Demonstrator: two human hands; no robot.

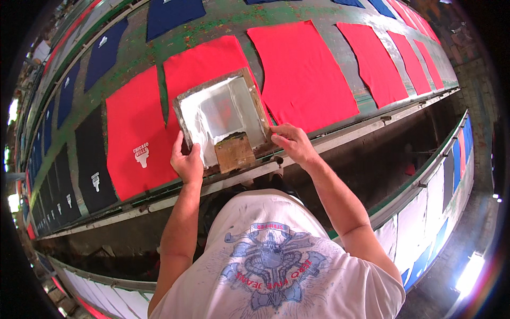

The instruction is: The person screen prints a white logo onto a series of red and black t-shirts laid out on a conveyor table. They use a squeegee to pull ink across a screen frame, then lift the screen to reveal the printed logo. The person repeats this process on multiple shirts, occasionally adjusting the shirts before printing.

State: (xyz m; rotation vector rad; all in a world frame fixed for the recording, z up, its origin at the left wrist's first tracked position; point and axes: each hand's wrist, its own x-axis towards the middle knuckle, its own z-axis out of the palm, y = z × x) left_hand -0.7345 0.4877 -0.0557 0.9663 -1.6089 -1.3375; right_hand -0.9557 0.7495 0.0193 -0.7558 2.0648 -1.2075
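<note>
A small wooden-framed printing screen [257, 97] lies over a red fabric panel [204, 56], tilted slightly, at the table's near edge. White ink [192, 114] coats much of its mesh around a greyish middle area. A worn wooden squeegee [235, 153] rests inside the screen along the near side. My left hand [188, 164] grips the near left part of the frame, thumb toward the inside. My right hand [293, 142] pinches the right side near its near corner. The frame hides the lower part of the red panel.
Left of the screen, a red panel [135, 117] and a black panel [94, 159] bear white prints. Plain red panels [303, 80] lie to the right, navy panels [106, 53] farther back. A metal rail [340, 135] edges the long green table. Another table with white panels [411, 228] stands behind me.
</note>
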